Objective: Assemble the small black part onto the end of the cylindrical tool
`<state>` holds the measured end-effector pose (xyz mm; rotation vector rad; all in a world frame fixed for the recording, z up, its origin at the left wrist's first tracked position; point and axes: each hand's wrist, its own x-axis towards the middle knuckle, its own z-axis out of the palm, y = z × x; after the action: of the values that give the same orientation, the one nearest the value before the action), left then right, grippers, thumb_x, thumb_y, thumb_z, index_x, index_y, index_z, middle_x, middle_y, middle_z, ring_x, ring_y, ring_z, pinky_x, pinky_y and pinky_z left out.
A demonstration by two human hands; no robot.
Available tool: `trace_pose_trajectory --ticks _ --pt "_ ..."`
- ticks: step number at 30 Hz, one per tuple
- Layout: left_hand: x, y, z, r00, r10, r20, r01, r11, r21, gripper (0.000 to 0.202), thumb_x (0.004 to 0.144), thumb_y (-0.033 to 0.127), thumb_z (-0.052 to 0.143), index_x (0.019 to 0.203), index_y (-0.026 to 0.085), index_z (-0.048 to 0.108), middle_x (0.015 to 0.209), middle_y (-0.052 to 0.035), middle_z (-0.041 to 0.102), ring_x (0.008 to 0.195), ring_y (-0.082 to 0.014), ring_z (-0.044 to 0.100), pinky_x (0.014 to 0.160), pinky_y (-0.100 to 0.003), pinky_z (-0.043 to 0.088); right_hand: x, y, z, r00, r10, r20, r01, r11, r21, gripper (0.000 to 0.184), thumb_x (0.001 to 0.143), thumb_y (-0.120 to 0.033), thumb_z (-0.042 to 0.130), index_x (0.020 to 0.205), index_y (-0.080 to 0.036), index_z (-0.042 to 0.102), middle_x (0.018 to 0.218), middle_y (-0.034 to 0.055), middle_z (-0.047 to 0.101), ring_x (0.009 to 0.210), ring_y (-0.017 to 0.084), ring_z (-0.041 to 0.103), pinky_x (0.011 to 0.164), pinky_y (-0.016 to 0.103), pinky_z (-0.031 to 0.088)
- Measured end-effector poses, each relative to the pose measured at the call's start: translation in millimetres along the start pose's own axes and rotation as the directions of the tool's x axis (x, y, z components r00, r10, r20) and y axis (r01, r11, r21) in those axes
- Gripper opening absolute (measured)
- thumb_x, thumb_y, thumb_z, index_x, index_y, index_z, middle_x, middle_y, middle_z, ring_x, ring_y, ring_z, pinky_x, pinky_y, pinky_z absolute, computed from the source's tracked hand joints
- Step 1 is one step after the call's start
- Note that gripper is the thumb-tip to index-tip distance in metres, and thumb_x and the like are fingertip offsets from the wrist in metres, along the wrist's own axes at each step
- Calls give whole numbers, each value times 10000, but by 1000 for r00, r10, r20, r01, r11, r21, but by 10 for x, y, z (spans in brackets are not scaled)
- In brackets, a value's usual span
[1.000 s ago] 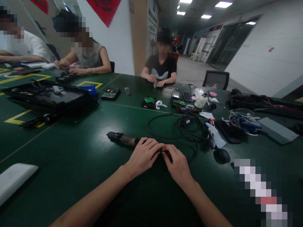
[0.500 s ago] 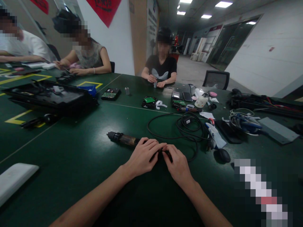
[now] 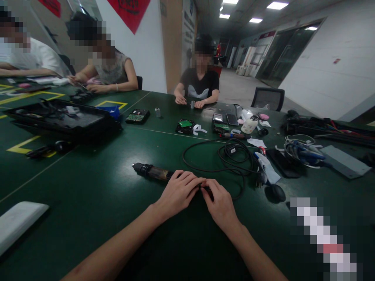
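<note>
A dark electric screwdriver (image 3: 156,171) lies on the green table, its metal tip pointing left. My left hand (image 3: 180,193) is wrapped over its rear end, fingers bent and hiding that part. Close beside it, my right hand (image 3: 219,203) pinches the tail end of the screwdriver, where its cord seems to join; the exact part is covered by my fingertips. The fingertips of both hands almost meet there. From near my right hand a black cord (image 3: 187,164) runs out in loose loops on the table behind.
Beyond the cord stand opened hard drives (image 3: 186,125), a cup (image 3: 249,125) and a second screwdriver (image 3: 234,136). Right lie a black phone-like slab (image 3: 283,162), a blower bulb (image 3: 277,192) and a grey plate (image 3: 345,160). Left is a black tray (image 3: 61,132). Several people sit around the table.
My hands stay in place on the screwdriver, with only a slight shift of the fingers. Across the table, a person's hand has moved away from a small metal cylinder.
</note>
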<state>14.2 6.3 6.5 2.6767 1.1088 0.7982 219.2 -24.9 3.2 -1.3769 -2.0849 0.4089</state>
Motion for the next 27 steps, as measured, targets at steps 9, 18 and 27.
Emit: trace_pose_trajectory --ticks 9,18,27 --pt "-5 8 -26 1000 26 2 -26 1000 -11 494 1034 194 509 1517 284 463 1339 -46 677 1223 -221 607 1084 -458 378 -4 10 21 1000 9 0 -9 1000 8 105 1065 -204 500 1096 -243 592 1107 56 679 931 220 653 817 351 535" --pt "-6 1 -26 1000 30 -9 -30 999 -28 553 1007 196 548 1543 274 438 1349 -56 684 1233 -216 629 1090 -460 398 3 -1 8 1000 -10 -16 10 1000 -15 115 1055 -198 510 1098 -250 603 1093 53 690 921 221 673 806 343 545" --pt "-21 -45 8 999 44 -8 -44 999 -3 294 1051 236 521 1333 226 604 1310 -62 705 1308 -224 599 1109 -452 382 5 0 9 1000 -5 -10 6 1000 25 136 1063 -198 510 1127 -252 618 1156 54 687 1010 229 674 877 360 545"
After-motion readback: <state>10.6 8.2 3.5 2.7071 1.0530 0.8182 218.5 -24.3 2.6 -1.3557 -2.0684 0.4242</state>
